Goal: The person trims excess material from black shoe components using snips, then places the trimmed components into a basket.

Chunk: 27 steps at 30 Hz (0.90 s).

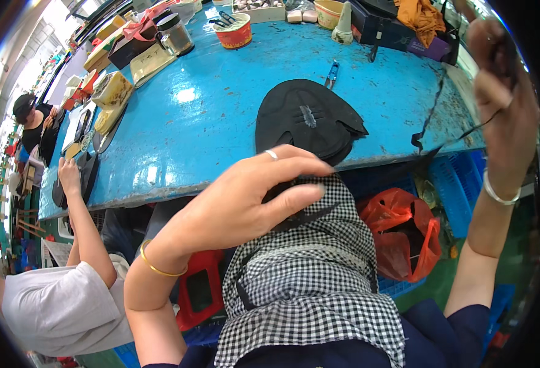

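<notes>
My left hand (245,196), with a ring on one finger, hovers above my lap by the table's front edge. Its thumb stands apart from the fingers, and a piece of black material (310,216) shows beneath them. Up at the far right is my raised right hand (506,116), fingers curled and partly blurred. A thin black strip (481,124) runs from it down toward the table edge; a dark shape at the fingers is too blurred to name. A stack of black, rounded cut pieces (304,119) lies on the blue table, a pale streak on top.
Beyond the stack lies a blue-handled tool (332,72). Along the back are a red tub (233,32), a glass mug (175,35), a pale cone (343,27) and boxes. A red plastic bag (402,230) hangs by blue crates (459,184). A co-worker (68,300) sits left.
</notes>
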{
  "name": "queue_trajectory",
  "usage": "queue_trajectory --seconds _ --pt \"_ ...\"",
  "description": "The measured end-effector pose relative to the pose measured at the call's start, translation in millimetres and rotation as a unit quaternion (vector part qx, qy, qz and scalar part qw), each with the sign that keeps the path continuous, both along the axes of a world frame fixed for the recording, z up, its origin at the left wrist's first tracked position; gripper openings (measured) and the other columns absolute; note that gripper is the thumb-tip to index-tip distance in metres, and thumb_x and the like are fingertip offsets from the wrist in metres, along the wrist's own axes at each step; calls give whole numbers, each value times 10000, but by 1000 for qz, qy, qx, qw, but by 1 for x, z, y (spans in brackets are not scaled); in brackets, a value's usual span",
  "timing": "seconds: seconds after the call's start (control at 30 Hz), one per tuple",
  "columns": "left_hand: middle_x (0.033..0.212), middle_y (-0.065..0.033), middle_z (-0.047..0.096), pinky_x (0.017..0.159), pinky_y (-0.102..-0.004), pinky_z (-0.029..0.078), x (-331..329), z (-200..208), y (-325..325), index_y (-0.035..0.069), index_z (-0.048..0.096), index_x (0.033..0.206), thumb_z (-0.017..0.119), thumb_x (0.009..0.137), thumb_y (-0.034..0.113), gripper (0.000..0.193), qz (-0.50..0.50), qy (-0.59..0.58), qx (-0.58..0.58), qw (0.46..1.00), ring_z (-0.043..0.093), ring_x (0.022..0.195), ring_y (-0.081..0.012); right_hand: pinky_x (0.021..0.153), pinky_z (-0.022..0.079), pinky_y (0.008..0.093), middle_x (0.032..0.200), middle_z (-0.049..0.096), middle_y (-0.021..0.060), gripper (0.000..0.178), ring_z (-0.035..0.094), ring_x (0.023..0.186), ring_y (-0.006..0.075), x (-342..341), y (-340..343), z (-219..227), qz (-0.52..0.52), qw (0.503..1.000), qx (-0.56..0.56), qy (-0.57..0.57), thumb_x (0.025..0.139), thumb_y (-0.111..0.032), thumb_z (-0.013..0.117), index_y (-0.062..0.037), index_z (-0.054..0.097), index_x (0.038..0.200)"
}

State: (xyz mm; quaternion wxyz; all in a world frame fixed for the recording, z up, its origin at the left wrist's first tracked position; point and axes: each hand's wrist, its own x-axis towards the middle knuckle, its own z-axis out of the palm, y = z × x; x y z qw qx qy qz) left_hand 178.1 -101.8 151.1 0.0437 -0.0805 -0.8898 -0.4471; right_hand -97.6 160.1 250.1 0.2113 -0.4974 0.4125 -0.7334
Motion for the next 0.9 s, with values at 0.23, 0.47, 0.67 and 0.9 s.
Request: queue_trajectory --seconds 0.23,0.47,0.67,0.9 --pt "974 -40 628 786 -298 513 -6 -3 37 11 574 1214 426 1094 344 383 21 -156 603 782 607 886 -134 527 534 270 741 661 7 24 694 590 144 135 -68 -81 138 924 271 230 968 -100 604 -92 622 981" --pt "736 29 378 493 -253 378 24 26 -59 34 541 1243 368 1115 244 300 131 158 674 710 361 577 -74 523 510 391 697 661 78 150 652 582 274 139 -42 -220 217 835 302 405 952 -246 641 -101 607 967" --pt "627 42 332 430 -212 198 44 11 -114 30 583 1109 372 1114 296 340 270 219 527 776 292 492 -48 775 546 425 978 696 135 219 678 889 301 121 -58 -232 172 822 326 435 931 -167 630 -93 654 1136" --pt "529 2 517 481 -257 376 24 -19 -9 21 719 853 470 1049 198 362 126 -248 294 915 457 472 -64 1068 443 373 1360 590 151 512 585 1214 243 140 -97 -169 252 924 287 34 1017 -260 579 5 490 1446"
